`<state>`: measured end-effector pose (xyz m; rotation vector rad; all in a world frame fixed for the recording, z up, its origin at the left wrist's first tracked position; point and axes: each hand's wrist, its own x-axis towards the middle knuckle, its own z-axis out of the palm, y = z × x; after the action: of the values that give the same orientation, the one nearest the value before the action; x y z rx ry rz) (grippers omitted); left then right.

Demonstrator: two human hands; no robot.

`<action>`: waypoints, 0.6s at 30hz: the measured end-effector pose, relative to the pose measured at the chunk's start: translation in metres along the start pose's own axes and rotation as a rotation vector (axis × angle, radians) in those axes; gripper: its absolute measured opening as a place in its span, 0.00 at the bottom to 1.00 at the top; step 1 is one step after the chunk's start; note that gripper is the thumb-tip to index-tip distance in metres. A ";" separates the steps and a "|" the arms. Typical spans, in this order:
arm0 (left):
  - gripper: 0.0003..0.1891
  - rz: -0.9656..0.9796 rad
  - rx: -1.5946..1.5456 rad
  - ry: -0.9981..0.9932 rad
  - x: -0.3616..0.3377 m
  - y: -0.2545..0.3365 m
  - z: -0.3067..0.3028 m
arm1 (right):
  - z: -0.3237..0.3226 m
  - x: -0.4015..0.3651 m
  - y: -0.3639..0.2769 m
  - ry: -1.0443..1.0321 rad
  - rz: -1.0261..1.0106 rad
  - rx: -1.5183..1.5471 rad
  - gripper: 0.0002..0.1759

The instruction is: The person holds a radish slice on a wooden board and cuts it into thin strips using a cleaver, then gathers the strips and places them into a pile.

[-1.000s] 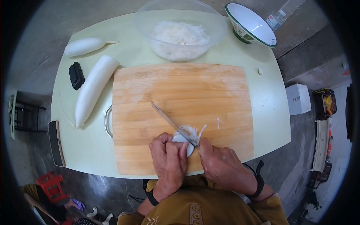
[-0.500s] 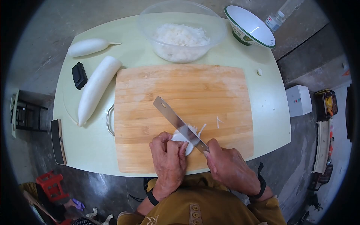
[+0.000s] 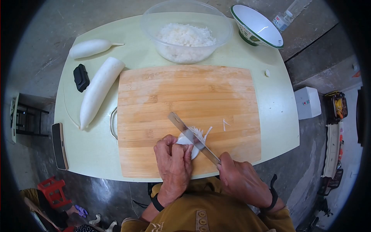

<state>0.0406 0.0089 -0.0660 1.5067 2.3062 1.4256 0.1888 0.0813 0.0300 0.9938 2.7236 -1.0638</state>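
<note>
My left hand (image 3: 172, 160) presses with bent fingers on white radish slices (image 3: 195, 152) near the front edge of the wooden cutting board (image 3: 154, 96). Closed round the handle of a knife (image 3: 206, 153) is my right hand (image 3: 241, 176). The blade lies diagonally across the slices, its tip toward the upper left, close to my left fingertips. Thin radish shreds (image 3: 199, 133) gather on the blade's far side, and a few stray shreds (image 3: 225, 124) lie farther right. The knife's handle is mostly hidden in my right hand.
Behind the board is a clear bowl (image 3: 187, 54) of white shreds. A white bowl (image 3: 257, 27) stands at the back right. Two whole radishes (image 3: 101, 91) (image 3: 91, 48), a black case (image 3: 81, 77) and a phone (image 3: 59, 146) are at left. A person's arm shows lower left.
The knife and my right hand have moved toward the lower right, drawing the blade back across the slices. My left hand has hardly moved.
</note>
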 end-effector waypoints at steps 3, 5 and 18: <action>0.09 -0.016 -0.003 0.003 0.000 0.001 0.000 | 0.000 -0.005 0.000 -0.026 0.026 -0.029 0.09; 0.09 -0.014 -0.008 0.002 0.001 0.002 0.000 | 0.000 -0.004 0.000 0.002 0.014 -0.038 0.09; 0.09 -0.011 0.004 -0.018 0.002 0.004 -0.004 | 0.016 0.038 0.004 0.025 -0.041 -0.001 0.10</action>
<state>0.0406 0.0080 -0.0605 1.4996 2.3046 1.4006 0.1586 0.0942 0.0047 0.9619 2.7760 -1.0638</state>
